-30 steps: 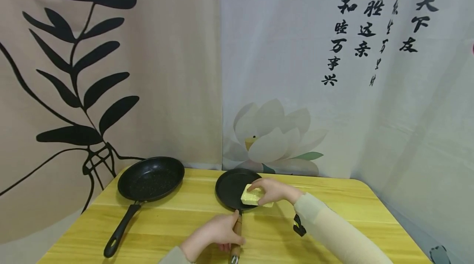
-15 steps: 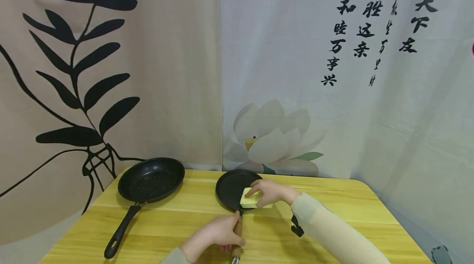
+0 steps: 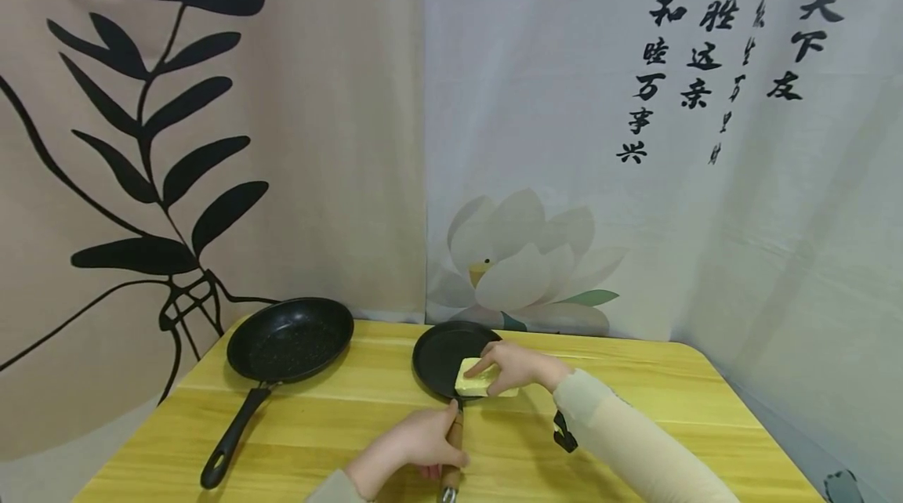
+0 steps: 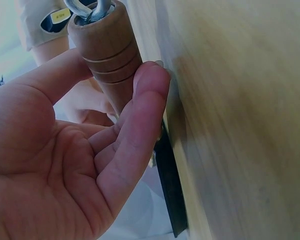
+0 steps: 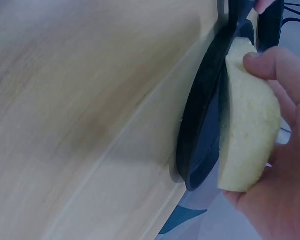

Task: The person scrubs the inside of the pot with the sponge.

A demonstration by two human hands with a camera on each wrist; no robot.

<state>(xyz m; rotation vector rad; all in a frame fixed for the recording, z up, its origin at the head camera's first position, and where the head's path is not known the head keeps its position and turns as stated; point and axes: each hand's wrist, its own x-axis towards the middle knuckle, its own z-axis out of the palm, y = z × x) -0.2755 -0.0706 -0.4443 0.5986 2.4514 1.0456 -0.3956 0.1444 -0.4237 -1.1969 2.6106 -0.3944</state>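
A small black frying pan (image 3: 436, 354) with a wooden handle (image 4: 109, 47) lies on the table, its handle toward me. My left hand (image 3: 422, 440) grips that handle, thumb on one side and curled fingers on the other in the left wrist view. With my right hand (image 3: 518, 367) I hold a yellow sponge (image 3: 471, 384) between thumb and fingers, over the right part of the pan. In the right wrist view the sponge (image 5: 251, 120) is bent and rests against the pan's rim (image 5: 192, 135). Its underside is hidden.
A larger black frying pan (image 3: 289, 340) sits at the table's left, its black handle (image 3: 236, 436) pointing toward me. The yellow wooden table (image 3: 339, 409) reaches back to a printed curtain (image 3: 339, 135). A small black object (image 3: 564, 432) shows by the right sleeve.
The sponge and my right hand have shifted slightly left and toward me on the pan. My left hand stays on the handle, and the pans look unmoved.
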